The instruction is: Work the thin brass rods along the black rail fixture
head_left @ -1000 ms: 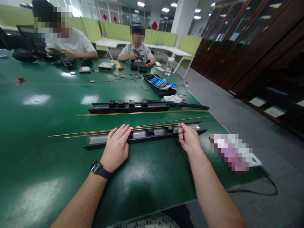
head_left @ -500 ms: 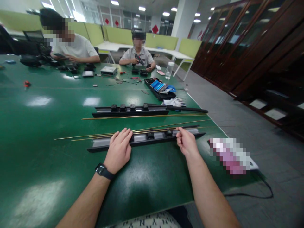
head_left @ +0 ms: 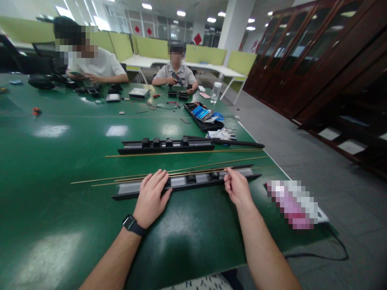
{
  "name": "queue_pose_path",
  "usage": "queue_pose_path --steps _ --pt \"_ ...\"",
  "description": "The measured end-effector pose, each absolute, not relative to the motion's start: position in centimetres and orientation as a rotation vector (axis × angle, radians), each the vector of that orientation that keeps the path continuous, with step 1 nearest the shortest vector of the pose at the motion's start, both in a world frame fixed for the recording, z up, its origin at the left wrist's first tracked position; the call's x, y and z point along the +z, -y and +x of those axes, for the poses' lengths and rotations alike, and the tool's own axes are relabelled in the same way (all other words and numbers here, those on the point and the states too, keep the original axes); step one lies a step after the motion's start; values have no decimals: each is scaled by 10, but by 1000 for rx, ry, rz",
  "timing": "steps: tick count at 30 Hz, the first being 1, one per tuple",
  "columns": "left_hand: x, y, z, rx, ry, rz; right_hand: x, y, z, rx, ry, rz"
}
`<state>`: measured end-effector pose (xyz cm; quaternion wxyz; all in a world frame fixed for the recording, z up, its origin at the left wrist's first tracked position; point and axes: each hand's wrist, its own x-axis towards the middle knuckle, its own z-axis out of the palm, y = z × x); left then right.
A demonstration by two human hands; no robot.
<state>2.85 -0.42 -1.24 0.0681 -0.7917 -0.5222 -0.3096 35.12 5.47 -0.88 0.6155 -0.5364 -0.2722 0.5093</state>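
Brass rods lie over the near rail. I have the left hand open across its left half, thumb just now spread, probably a steadier hold; the right hand, closed, pinches one rod farther right.

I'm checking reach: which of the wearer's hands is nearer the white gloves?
Right. The right hand is on the wearer's side of the white gloves; the left hand is also on that side, but much farther left.
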Motion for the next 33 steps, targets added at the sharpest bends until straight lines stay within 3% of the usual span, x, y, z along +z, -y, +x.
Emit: queue_pose_path --steps 33 --pt "-14 3 28 -942 1581 -2389 -6 -54 351 1183 630 -1245"
